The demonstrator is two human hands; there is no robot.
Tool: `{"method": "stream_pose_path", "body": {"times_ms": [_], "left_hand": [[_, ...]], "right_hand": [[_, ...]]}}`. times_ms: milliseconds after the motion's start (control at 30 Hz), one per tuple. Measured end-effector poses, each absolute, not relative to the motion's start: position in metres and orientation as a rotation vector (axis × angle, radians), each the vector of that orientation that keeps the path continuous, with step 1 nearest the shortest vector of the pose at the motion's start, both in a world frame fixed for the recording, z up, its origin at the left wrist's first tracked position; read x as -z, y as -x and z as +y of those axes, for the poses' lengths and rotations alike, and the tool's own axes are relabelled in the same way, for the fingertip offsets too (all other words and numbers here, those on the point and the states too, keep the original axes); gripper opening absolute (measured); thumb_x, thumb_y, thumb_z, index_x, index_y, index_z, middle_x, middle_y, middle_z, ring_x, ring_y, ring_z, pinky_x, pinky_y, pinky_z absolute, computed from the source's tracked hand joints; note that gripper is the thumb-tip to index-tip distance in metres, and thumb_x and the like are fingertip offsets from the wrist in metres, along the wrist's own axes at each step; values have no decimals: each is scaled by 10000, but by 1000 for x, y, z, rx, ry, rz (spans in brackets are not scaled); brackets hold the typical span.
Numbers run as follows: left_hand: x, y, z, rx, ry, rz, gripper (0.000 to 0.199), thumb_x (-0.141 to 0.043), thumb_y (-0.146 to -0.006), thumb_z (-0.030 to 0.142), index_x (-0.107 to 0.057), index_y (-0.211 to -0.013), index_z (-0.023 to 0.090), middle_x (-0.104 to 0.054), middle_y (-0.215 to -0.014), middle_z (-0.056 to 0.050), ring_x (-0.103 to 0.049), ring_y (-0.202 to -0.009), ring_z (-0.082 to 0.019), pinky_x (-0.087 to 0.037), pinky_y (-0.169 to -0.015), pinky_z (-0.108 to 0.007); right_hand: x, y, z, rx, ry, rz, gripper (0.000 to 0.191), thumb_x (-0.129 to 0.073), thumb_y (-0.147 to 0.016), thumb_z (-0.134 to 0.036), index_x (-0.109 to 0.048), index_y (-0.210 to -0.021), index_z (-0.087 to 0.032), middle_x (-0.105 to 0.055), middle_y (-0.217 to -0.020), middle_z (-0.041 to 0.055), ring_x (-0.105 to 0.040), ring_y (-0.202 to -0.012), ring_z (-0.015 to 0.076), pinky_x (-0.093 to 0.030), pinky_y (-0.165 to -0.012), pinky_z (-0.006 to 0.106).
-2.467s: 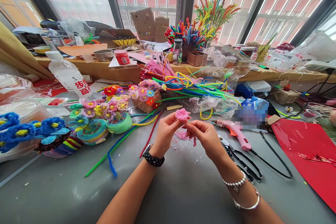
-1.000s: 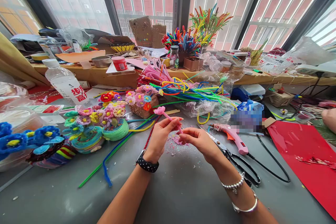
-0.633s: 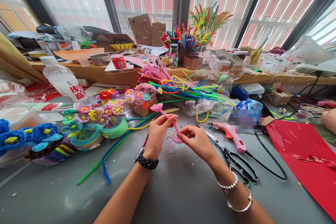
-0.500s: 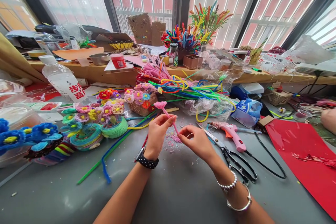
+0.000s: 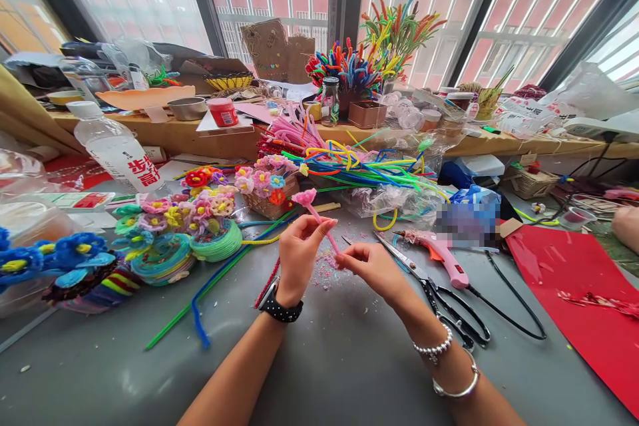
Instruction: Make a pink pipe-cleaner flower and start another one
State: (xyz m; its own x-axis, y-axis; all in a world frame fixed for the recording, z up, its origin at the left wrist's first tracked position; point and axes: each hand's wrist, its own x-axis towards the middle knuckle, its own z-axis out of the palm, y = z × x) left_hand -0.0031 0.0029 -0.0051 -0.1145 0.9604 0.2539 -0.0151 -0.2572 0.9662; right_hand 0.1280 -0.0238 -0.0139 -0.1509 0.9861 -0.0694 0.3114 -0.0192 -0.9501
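Note:
Between my two hands is a pink pipe cleaner flower (image 5: 305, 198), its petalled head up and its stem slanting down to the right. My left hand (image 5: 298, 254), with a black dotted watch band at the wrist, pinches the stem below the head. The lower end of the stem is pinched by the fingertips of my right hand (image 5: 370, 269). Pink fuzz scraps (image 5: 327, 266) lie on the grey table beneath. Just right of my right hand are black-handled scissors (image 5: 424, 279), partly open, and a pink glue gun (image 5: 444, 258).
Pipe cleaner flowers in coiled pots (image 5: 215, 239) stand at left, near a plastic bottle (image 5: 117, 150). Behind my hands lies a heap of loose pipe cleaners (image 5: 359, 166). Red sheet (image 5: 574, 293) covers the right side; another person's hand (image 5: 626, 225) shows at the right edge.
The flower's stem has turned slightly in my fingers, so its head shows a fuller side. Both hands keep their pinch in nearly the same place.

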Motion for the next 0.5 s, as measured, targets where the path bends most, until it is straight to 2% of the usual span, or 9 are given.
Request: {"method": "stream_pose_path", "body": {"times_ms": [233,500], "left_hand": [[10,6,13,-1483,-964,1055,211,-683,-565,332,-618,-638,144,-567,-589,23,-489,-563,-76,-364,-545,-186],[6,13,18,-1245,-709,890,245,-722,-508,308,-651,-653,123,-567,-603,8,-491,-530,-55,-391,-524,-175]], "right_hand": [[13,-131,-24,-1274,1233,-1448,230,-573,-693,-350,-632,-676,-128,-622,-639,27,-506,-574,105,-378,-558,223],[11,-138,-23,-1192,1041,-1634,219,-568,-708,-364,-611,-674,-152,-568,-612,-5,-491,-575,103,-381,-556,218]]}}
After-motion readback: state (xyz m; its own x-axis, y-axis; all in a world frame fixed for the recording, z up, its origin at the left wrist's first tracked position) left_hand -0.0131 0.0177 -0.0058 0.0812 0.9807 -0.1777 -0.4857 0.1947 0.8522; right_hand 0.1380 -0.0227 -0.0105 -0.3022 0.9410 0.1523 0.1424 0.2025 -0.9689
